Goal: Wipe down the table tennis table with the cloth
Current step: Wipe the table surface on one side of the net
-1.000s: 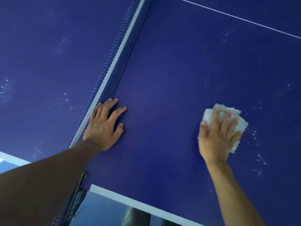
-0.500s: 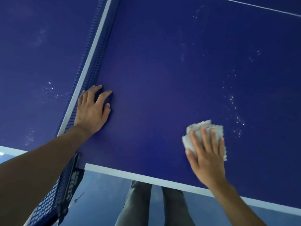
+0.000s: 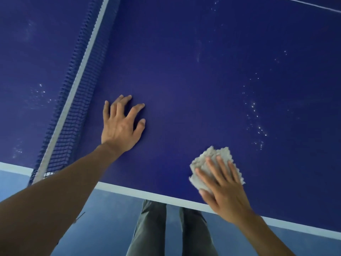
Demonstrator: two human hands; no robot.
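Surface: a dark blue table tennis table (image 3: 184, 71) fills most of the head view, seen from above at its near edge.
Net: a blue mesh net (image 3: 77, 100) with a white top band runs from the near edge on the left up towards the far side, splitting the table into two halves.
Near edge: a white border line (image 3: 147, 194) marks it, slanting across the lower part of the view.
Cloth: a folded, nubbly white cloth (image 3: 208, 163) lies flat on the right half of the table, close to the near edge and well apart from the net.
Right hand: the right hand (image 3: 225, 193) lies on top of the cloth, fingers straight and slightly apart, pressing it to the surface; the wrist crosses the white border line.
Left hand: the left hand (image 3: 120, 126) rests on the same half, just beside the net, fingers spread and arched with their tips on the table; whether the palm touches cannot be told.
Marks: pale specks (image 3: 258, 124) dot the surface farther in from the cloth, towards the right edge; fainter ones show on the half beyond the net.
Below the table: grey trousers (image 3: 153, 230) stand on a blue floor (image 3: 110, 209).
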